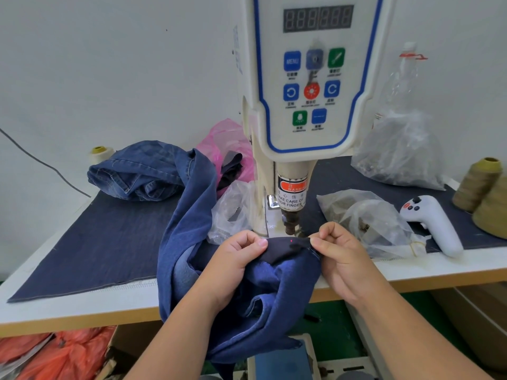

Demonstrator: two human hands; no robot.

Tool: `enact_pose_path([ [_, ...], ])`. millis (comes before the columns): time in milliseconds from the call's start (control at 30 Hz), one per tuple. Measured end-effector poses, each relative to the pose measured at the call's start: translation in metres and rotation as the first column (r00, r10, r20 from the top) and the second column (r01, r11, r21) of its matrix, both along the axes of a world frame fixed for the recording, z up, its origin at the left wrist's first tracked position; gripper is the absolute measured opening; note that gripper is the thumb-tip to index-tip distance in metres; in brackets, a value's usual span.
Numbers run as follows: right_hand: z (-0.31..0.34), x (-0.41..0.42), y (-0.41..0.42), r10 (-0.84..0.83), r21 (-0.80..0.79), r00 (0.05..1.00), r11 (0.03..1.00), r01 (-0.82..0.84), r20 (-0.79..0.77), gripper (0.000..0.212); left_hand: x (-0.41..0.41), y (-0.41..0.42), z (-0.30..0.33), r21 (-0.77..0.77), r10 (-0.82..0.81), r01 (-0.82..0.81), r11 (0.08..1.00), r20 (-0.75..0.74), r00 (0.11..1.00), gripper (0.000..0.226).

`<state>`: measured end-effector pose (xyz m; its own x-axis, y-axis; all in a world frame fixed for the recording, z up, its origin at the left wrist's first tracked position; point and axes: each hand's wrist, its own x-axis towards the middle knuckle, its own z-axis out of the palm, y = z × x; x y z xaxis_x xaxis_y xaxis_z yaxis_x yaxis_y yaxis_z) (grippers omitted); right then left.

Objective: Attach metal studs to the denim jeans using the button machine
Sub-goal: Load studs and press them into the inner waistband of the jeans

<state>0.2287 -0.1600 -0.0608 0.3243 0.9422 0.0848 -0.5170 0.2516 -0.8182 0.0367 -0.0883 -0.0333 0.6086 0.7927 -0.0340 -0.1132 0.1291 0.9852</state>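
At the tabletop's front edge the left hand (241, 253) and the right hand (336, 249) each pinch a fold of the denim jeans (274, 272) between thumb and curled fingers, holding it taut between them with a red laser dot (291, 239) on the dark cloth, while the rest of the jeans hangs over that edge and trails back to the left. Just behind the fold stands the button machine (304, 86), its punch head (291, 212) directly above the cloth. Farther back lie a second pair of jeans (137, 174) toward the rear left, clear plastic bags (378, 223) and a white handheld controller (430, 223) to the right, and thread cones (482, 185) at the right edge.
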Motion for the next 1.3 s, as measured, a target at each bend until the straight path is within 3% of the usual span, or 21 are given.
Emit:
enact_pose_path([
  [533,-0.0027,0.0023,0.0021,0.031,-0.025,0.996,0.999,-0.029,0.085,0.023,0.0029,0.0034,-0.0052,0.025,0.048,-0.048,0.999,0.000,0.999,0.017],
  [800,-0.0057,0.0030,0.0045,0.012,-0.050,0.987,0.999,-0.004,0.163,0.038,0.0029,0.0013,-0.0033,0.052,0.065,-0.064,0.997,-0.026,0.998,0.015],
  [933,-0.0056,0.0029,0.0042,0.003,-0.048,0.986,0.999,0.005,0.168,0.033,0.0027,0.0009,-0.0035,0.054,0.061,-0.059,0.997,-0.021,0.998,0.015],
  [1300,-0.0056,0.0045,0.0025,0.006,-0.036,0.986,0.999,0.000,0.164,0.045,-0.0008,0.0000,-0.0072,0.224,0.116,-0.089,0.970,-0.110,0.987,0.020],
])
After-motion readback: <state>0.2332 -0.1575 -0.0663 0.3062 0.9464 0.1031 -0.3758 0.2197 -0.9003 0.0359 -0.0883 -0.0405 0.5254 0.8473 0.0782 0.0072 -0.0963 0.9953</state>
